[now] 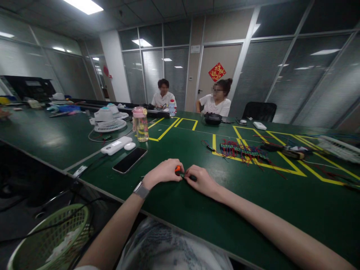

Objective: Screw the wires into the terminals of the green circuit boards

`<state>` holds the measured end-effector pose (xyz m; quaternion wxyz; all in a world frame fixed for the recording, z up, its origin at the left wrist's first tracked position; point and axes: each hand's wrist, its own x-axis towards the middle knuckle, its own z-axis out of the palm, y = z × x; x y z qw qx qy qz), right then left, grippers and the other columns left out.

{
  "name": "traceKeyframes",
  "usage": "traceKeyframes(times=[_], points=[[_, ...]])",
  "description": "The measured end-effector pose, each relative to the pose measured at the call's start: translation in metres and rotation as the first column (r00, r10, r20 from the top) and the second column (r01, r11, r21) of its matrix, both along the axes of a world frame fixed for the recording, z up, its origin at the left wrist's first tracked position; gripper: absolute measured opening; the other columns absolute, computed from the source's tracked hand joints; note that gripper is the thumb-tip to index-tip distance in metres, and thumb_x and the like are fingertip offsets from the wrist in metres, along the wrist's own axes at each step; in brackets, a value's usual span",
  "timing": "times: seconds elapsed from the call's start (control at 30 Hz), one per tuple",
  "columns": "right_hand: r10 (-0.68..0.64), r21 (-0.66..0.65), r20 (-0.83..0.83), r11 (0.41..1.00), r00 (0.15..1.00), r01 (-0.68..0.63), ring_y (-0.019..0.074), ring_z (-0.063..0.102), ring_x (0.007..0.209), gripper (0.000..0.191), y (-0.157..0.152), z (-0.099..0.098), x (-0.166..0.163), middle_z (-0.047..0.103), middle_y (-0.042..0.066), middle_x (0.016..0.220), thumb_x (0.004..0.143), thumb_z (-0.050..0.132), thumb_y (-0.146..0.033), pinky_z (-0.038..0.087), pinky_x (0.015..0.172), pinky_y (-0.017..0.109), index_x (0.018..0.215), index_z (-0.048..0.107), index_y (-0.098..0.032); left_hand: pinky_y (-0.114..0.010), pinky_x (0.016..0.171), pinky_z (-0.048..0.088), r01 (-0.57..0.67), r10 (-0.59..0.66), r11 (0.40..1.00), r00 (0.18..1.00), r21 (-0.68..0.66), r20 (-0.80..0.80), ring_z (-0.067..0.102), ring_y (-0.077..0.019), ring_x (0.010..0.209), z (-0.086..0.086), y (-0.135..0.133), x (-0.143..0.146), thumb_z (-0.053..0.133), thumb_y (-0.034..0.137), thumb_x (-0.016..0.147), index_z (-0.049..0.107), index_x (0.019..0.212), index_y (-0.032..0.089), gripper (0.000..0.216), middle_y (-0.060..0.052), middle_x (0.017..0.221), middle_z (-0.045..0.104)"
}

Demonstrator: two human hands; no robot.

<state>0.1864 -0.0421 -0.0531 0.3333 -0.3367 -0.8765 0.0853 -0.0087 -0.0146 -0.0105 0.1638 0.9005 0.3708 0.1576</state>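
My left hand (166,172) is closed, its fingers curled around an orange object (177,169) that I see only in part. Between the fingertips of both hands lies a small green circuit board (182,175), mostly covered. My right hand (201,180) pinches at the board's right end. A black piece (193,177) shows by the right fingers; whether it belongs to the orange object I cannot tell. Both hands rest low over the green table (174,204), with the fingertips almost meeting.
A phone (129,160), a white power bank (116,145) and a pink-lidded bottle (140,124) stand left of my hands. Wired circuit boards (243,150) lie in a row on the right. White fans (109,122) stand further left. Two people sit opposite. A green basket (53,225) is below.
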Motion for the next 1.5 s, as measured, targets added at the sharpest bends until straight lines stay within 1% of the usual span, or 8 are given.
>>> traceKeyframes(times=[0.33, 0.6, 0.83, 1.07, 1.17, 1.3, 1.4, 1.5], points=[[-0.102, -0.113, -0.014, 0.989, 0.995, 0.099, 0.0159, 0.062, 0.074, 0.012, 0.0, 0.002, 0.001, 0.068, 0.004, 0.081, 0.077, 0.061, -0.012, 0.049, 0.069, 0.027, 0.085, 0.068, -0.018, -0.024, 0.074, 0.041, 0.003, -0.003, 0.998, 1.0, -0.06, 0.001, 0.057, -0.0161, 0.083, -0.009, 0.003, -0.001, 0.06, 0.029, 0.073, 0.069, 0.085, 0.02, 0.018, -0.002, 0.089, 0.064], [0.005, 0.011, 0.055, 1.0, 0.998, -0.006, 0.0172, 0.061, 0.081, 0.012, -0.001, 0.006, 0.001, 0.067, 0.008, 0.084, 0.079, 0.057, -0.009, 0.049, 0.072, 0.027, 0.077, 0.067, -0.015, -0.024, 0.073, 0.042, -0.049, 0.049, 0.996, 0.999, -0.076, 0.005, 0.058, -0.0173, 0.084, -0.012, 0.003, -0.002, 0.06, 0.029, 0.07, 0.07, 0.085, 0.02, 0.02, -0.003, 0.088, 0.065], [-0.072, -0.146, 0.13, 0.985, 0.989, 0.091, 0.0123, 0.06, 0.064, 0.012, 0.007, 0.019, -0.004, 0.066, 0.003, 0.07, 0.069, 0.06, -0.005, 0.045, 0.063, 0.022, 0.066, 0.065, -0.015, -0.024, 0.074, 0.042, -0.032, 0.032, 0.999, 0.999, -0.034, -0.012, 0.058, -0.0166, 0.083, -0.011, 0.003, 0.001, 0.061, 0.023, 0.066, 0.07, 0.084, 0.021, 0.02, -0.002, 0.09, 0.065], [0.009, 0.096, 0.362, 0.994, 0.932, -0.047, 0.0173, 0.06, 0.079, 0.012, 0.0, 0.035, -0.001, 0.067, 0.009, 0.08, 0.075, 0.057, -0.006, 0.045, 0.07, 0.027, 0.071, 0.065, -0.014, -0.024, 0.074, 0.043, -0.043, 0.043, 0.999, 0.998, 0.007, -0.046, 0.058, -0.017, 0.083, -0.01, 0.001, 0.002, 0.062, 0.024, 0.066, 0.069, 0.086, 0.022, 0.021, -0.002, 0.091, 0.063], [-0.056, 0.128, 0.237, 0.991, 0.97, 0.026, 0.0179, 0.06, 0.076, 0.012, -0.002, 0.032, 0.006, 0.067, 0.008, 0.078, 0.076, 0.056, -0.009, 0.044, 0.075, 0.032, 0.069, 0.064, -0.015, -0.026, 0.081, 0.043, -0.035, 0.035, 0.999, 0.999, 0.023, 0.005, 0.058, -0.0175, 0.089, -0.006, -0.001, -0.002, 0.063, 0.025, 0.067, 0.069, 0.095, 0.025, 0.028, -0.002, 0.098, 0.061], [-0.248, -0.269, -0.208, 0.945, 0.946, 0.189, 0.0175, 0.063, 0.072, 0.009, -0.002, 0.024, 0.01, 0.069, 0.006, 0.073, 0.074, 0.06, -0.019, 0.047, 0.072, 0.031, 0.067, 0.065, -0.015, -0.028, 0.084, 0.045, -0.072, 0.067, 0.997, 0.969, 0.009, 0.24, 0.057, -0.018, 0.093, 0.007, -0.002, -0.011, 0.066, 0.038, 0.07, 0.066, 0.108, 0.025, 0.04, -0.003, 0.104, 0.059], [-0.378, -0.599, -0.409, 0.798, 0.83, 0.068, 0.019, 0.066, 0.071, 0.017, -0.003, 0.022, 0.006, 0.071, 0.009, 0.072, 0.071, 0.064, -0.029, 0.049, 0.07, 0.03, 0.071, 0.067, -0.012, -0.03, 0.088, 0.043, -0.17, 0.136, 0.985, 0.891, 0.039, 0.433, 0.057, -0.0172, 0.095, 0.017, 0.0, -0.017, 0.06, 0.043, 0.077, 0.068, 0.104, 0.025, 0.034, -0.004, 0.104, 0.06], [-0.422, -0.695, -0.477, 0.718, 0.77, -0.037, 0.0199, 0.068, 0.074, 0.019, -0.006, 0.021, -0.002, 0.072, 0.009, 0.072, 0.066, 0.068, -0.031, 0.049, 0.076, 0.031, 0.07, 0.067, -0.012, -0.03, 0.089, 0.043, -0.297, 0.196, 0.952, 0.781, 0.076, 0.592, 0.058, -0.0166, 0.094, 0.023, 0.005, -0.022, 0.057, 0.04, 0.08, 0.069, 0.099, 0.023, 0.028, -0.004, 0.1, 0.063]])
